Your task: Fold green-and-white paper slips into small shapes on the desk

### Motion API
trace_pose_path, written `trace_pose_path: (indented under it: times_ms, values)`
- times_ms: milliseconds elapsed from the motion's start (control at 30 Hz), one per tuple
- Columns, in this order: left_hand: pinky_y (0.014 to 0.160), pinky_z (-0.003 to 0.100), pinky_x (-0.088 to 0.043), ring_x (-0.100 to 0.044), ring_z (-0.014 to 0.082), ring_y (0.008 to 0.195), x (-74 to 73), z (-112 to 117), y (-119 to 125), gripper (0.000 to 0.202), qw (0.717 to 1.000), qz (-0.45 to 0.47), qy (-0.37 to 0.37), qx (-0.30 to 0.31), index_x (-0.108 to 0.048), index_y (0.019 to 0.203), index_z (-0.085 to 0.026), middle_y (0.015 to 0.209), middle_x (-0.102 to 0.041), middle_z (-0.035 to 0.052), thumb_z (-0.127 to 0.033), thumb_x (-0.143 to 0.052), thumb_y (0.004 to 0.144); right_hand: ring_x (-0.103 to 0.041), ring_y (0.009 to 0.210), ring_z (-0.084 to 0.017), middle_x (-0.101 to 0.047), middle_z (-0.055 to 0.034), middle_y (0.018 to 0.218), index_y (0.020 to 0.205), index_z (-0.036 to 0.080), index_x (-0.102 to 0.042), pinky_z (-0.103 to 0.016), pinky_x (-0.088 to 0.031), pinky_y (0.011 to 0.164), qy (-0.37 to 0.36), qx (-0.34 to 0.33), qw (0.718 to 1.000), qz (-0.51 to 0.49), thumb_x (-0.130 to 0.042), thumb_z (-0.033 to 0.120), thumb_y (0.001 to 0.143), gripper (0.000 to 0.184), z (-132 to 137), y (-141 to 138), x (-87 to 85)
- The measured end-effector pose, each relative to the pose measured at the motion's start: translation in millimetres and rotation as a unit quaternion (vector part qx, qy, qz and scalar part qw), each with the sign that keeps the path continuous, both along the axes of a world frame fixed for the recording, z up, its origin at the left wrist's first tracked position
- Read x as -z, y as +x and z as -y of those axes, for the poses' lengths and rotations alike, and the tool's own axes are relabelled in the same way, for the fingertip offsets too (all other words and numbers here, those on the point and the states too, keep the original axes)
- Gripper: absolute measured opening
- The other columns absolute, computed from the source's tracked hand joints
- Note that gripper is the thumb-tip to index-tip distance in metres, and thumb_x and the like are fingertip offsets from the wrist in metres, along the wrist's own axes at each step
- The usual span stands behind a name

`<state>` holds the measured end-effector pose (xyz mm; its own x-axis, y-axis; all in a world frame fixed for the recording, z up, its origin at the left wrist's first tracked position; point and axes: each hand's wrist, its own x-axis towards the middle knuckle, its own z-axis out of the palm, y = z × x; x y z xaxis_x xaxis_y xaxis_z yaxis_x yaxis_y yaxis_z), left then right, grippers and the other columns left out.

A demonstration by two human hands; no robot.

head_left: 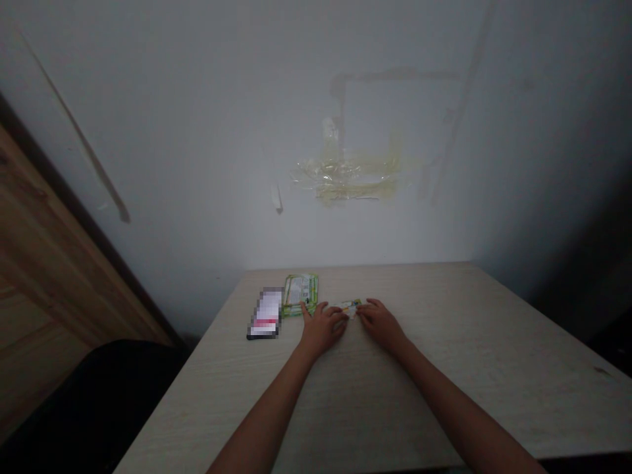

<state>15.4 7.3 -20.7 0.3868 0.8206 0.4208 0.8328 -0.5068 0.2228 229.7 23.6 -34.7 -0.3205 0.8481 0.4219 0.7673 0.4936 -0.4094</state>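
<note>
My left hand [322,329] rests palm down on the table, its outer fingers spread and its thumb and forefinger closed on the left end of a small printed card [352,307]. At the card's right end, the fingers of my right hand [382,324] are bent and pressed together on its edge. White, green and yellow show on the card; the left hand covers part of it. Beside the left fingertips lies a flat green-and-white printed packet or stack of cards [301,289], its lower edge close to the outstretched finger.
A phone [266,315] with a blurred-out screen lies left of the green stack. The pale wooden table [469,355] meets a grey wall [197,145] with peeling tape [340,174]. A dark chair-like shape [113,395] and wooden boards [54,263] stand at the left.
</note>
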Motion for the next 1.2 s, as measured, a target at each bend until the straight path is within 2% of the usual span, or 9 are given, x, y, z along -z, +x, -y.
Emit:
trace_pose_path:
  times_ms: [200,367,667,833,933,1033,1200]
  values:
    - [0.101,0.079,0.008,-0.042,0.0310,0.128,0.0,-0.3,0.3,0.023,1.000,-0.005,-0.007,-0.006,-0.065,0.109,-0.045,0.121,-0.066,-0.0035,-0.043,-0.053,0.089,-0.049,0.125,-0.024,-0.068,-0.0055,0.119,0.112,0.021,-0.069,-0.045,-0.036,0.110,0.011,0.032,0.999,0.031,-0.045,0.020,0.092,0.032,-5.4,0.1,-0.1]
    - [0.101,0.079,0.010,-0.041,0.0298,0.129,-1.7,0.4,-0.3,0.024,1.000,-0.008,-0.019,-0.002,-0.063,0.111,-0.046,0.123,-0.065,-0.0052,-0.044,-0.052,0.089,-0.047,0.124,-0.024,-0.063,-0.0100,0.127,0.115,0.015,-0.068,-0.039,-0.036,0.109,0.011,0.078,0.994,0.077,-0.042,0.018,0.093,0.034,-8.0,-0.8,-1.8]
    - [0.102,0.078,0.009,-0.041,0.0292,0.129,-1.7,0.2,0.0,0.024,1.000,-0.012,-0.028,-0.004,-0.063,0.111,-0.045,0.125,-0.064,-0.0047,-0.043,-0.052,0.090,-0.052,0.118,-0.026,-0.061,-0.0156,0.126,0.117,0.013,-0.066,-0.039,-0.042,0.102,0.028,0.096,0.989,0.107,-0.041,0.013,0.093,0.035,-14.9,0.0,3.3]
    - [0.104,0.076,0.010,-0.043,0.0288,0.128,-0.6,-0.1,-0.9,0.026,0.999,-0.008,-0.030,-0.004,-0.063,0.112,-0.043,0.124,-0.064,-0.0030,-0.044,-0.051,0.089,-0.052,0.119,-0.025,-0.061,-0.0149,0.126,0.120,0.015,-0.064,-0.042,-0.041,0.103,0.058,0.056,0.995,0.067,-0.044,0.017,0.092,0.034,-14.9,2.6,8.0]
    - [0.105,0.075,0.011,-0.043,0.0287,0.128,-0.7,0.2,-1.4,0.026,0.999,0.002,-0.032,-0.004,-0.063,0.111,-0.041,0.124,-0.064,-0.0015,-0.045,-0.051,0.089,-0.050,0.122,-0.023,-0.060,-0.0106,0.129,0.125,0.020,-0.060,-0.043,-0.040,0.104,0.060,0.003,0.997,0.054,-0.046,0.018,0.091,0.037,-11.7,3.9,8.5]
    - [0.103,0.076,0.013,-0.043,0.0281,0.127,-1.0,0.5,-1.9,0.025,0.999,0.014,-0.036,0.001,-0.063,0.111,-0.040,0.123,-0.065,-0.0022,-0.044,-0.051,0.089,-0.050,0.123,-0.022,-0.061,-0.0066,0.129,0.123,0.025,-0.061,-0.043,-0.040,0.103,0.046,-0.038,0.996,0.059,-0.048,0.018,0.091,0.036,-7.5,3.8,7.3]
    - [0.103,0.075,0.013,-0.044,0.0280,0.127,-1.2,1.2,-2.3,0.028,0.999,0.011,-0.034,0.000,-0.061,0.115,-0.041,0.124,-0.064,-0.0006,-0.043,-0.052,0.089,-0.054,0.117,-0.020,-0.062,-0.0056,0.127,0.120,0.028,-0.063,-0.042,-0.040,0.101,0.036,-0.035,0.997,0.051,-0.049,0.021,0.091,0.033,-3.7,2.4,5.7]
